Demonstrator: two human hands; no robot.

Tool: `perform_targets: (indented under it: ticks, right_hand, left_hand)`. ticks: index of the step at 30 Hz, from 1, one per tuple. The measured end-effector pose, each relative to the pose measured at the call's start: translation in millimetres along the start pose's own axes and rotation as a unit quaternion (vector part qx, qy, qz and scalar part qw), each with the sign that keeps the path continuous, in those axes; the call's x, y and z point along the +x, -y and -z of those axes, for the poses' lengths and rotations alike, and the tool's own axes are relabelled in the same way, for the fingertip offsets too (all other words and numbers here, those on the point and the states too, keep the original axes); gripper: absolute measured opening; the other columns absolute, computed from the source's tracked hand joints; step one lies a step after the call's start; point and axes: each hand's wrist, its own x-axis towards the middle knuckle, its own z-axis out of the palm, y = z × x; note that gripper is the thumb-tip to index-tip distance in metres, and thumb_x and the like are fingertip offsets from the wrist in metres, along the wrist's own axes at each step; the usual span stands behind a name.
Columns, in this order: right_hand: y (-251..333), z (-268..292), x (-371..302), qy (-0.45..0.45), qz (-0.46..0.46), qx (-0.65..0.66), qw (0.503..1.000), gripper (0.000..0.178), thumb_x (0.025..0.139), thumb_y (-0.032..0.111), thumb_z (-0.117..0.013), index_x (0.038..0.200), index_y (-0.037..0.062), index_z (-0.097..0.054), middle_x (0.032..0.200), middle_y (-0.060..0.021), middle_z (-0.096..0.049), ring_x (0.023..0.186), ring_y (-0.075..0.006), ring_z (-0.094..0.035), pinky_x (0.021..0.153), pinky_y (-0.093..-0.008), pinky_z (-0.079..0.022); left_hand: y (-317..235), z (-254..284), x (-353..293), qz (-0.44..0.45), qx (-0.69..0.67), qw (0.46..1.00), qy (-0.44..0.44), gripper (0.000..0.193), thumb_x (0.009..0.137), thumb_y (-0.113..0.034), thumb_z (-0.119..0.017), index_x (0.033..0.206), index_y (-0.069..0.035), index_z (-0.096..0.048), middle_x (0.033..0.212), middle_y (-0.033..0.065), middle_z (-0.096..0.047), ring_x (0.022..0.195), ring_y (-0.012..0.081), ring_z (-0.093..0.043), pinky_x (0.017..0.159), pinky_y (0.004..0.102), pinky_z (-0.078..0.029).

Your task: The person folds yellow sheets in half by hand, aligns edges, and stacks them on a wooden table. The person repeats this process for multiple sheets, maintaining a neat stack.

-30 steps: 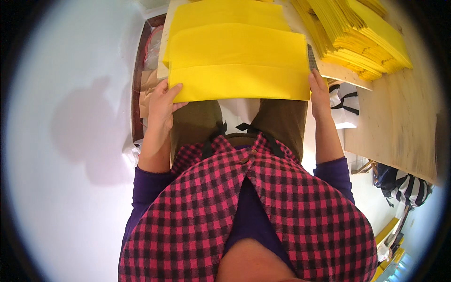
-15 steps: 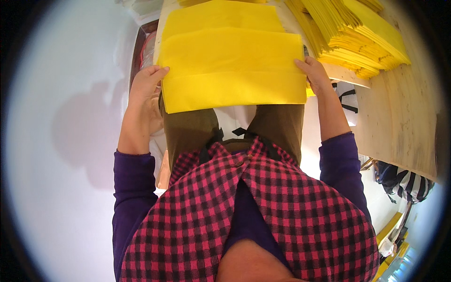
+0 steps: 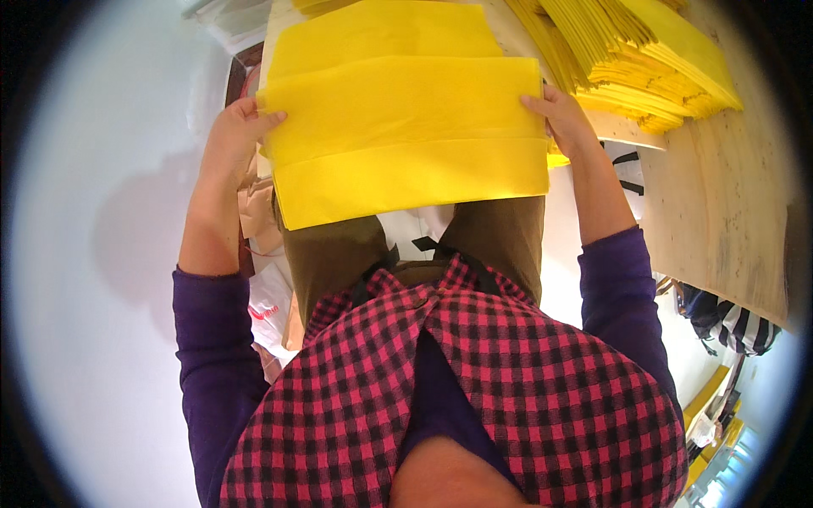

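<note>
Stretched between my two hands is a folded yellow fabric sheet (image 3: 398, 127), with a crease or fold line running across its lower part. My left hand (image 3: 241, 127) pinches its left edge, thumb on top and the other fingers behind. At the right edge my right hand (image 3: 559, 118) grips it the same way, the fingers mostly hidden beneath. The near edge of the sheet hangs over the table's front, above my lap. Beyond it lies another yellow sheet (image 3: 381, 30) on the tabletop, partly covered by the one I hold.
Thick piles of folded yellow fabric (image 3: 644, 68) stand at the far right on the pale wooden table (image 3: 707, 203). A white wall (image 3: 93, 279) runs along my left. Low on the left sits a white plastic bag (image 3: 271, 309). A striped black-and-white bag (image 3: 741, 328) rests at the right.
My left hand has moved left and slightly up, and the held sheet's lower left corner has shifted down. The right hand has risen slightly, still gripping the edge.
</note>
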Motion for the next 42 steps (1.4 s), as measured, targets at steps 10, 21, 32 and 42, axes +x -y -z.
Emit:
perform_targets:
  ticks: [10,21,32,42]
  right_hand:
    - [13.9,-8.5,-12.3,-0.043,0.059,-0.004,0.997,0.024,0.081,0.009,-0.07,0.104,0.0031,-0.065,0.092,-0.0042,-0.068,0.08,-0.0117,-0.062,0.072,-0.0252,-0.049]
    - [19.5,2.1,-10.2,-0.034,0.034,-0.179,0.983,0.041,0.078,0.012,-0.073,0.114,0.0004,-0.058,0.094,-0.005,-0.065,0.078,-0.0116,-0.061,0.068,-0.0243,-0.048]
    - [33.1,9.3,4.1,0.026,-0.01,-0.195,0.98,0.032,0.08,0.01,-0.069,0.11,0.0017,-0.06,0.085,-0.0035,-0.067,0.064,-0.006,-0.059,0.052,-0.0174,-0.041]
    - [26.5,-4.9,-17.2,-0.015,0.062,-0.063,0.996,0.009,0.087,0.003,-0.059,0.096,0.0022,-0.061,0.085,-0.0072,-0.068,0.076,-0.0122,-0.067,0.064,-0.0206,-0.052]
  left_hand:
    - [8.7,-6.5,2.4,-0.037,0.01,0.998,-0.057,0.021,0.076,0.001,-0.067,0.096,0.005,-0.065,0.088,0.0079,-0.067,0.079,0.0116,-0.061,0.07,0.0225,-0.047]
    - [13.8,-3.5,-4.5,-0.056,0.069,0.995,-0.046,0.021,0.078,0.002,-0.066,0.099,0.004,-0.064,0.091,0.0066,-0.067,0.081,0.0117,-0.062,0.072,0.0233,-0.048]
    - [4.0,-4.0,-5.2,-0.031,0.053,0.996,-0.059,0.021,0.079,-0.001,-0.067,0.099,0.004,-0.064,0.087,0.0053,-0.066,0.074,0.0097,-0.059,0.067,0.0215,-0.045]
    - [1.1,-11.0,-28.4,-0.006,0.066,0.99,-0.124,0.013,0.078,-0.003,-0.066,0.091,0.002,-0.066,0.076,0.0025,-0.062,0.057,0.0069,-0.05,0.052,0.0201,-0.038]
